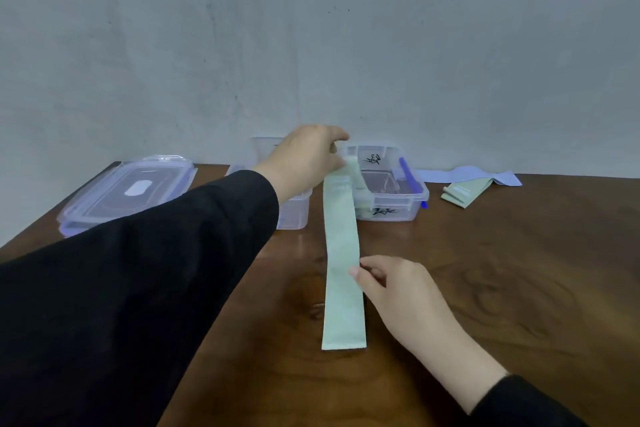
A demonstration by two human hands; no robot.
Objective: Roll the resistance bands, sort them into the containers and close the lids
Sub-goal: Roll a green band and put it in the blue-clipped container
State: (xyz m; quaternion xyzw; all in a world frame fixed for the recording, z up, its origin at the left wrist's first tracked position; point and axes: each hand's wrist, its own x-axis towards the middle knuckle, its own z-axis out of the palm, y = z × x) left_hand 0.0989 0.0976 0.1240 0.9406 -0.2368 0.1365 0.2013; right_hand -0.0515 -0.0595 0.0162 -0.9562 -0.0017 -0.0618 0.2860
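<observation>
A long pale green resistance band (342, 253) lies stretched flat down the middle of the wooden table. My left hand (308, 158) pinches its far end, just above the gap between two clear plastic containers. My right hand (398, 291) pinches the band's right edge about midway along. The right container (410, 198), marked with black writing, stands open with something pale green inside. The left container (294, 215) is mostly hidden behind my left arm.
A clear lid with blue clips (128, 189) lies at the back left. A folded green band (462, 192) and a pale blue band (467, 175) lie at the back right by the wall. The table (519, 288) ends at a grey wall.
</observation>
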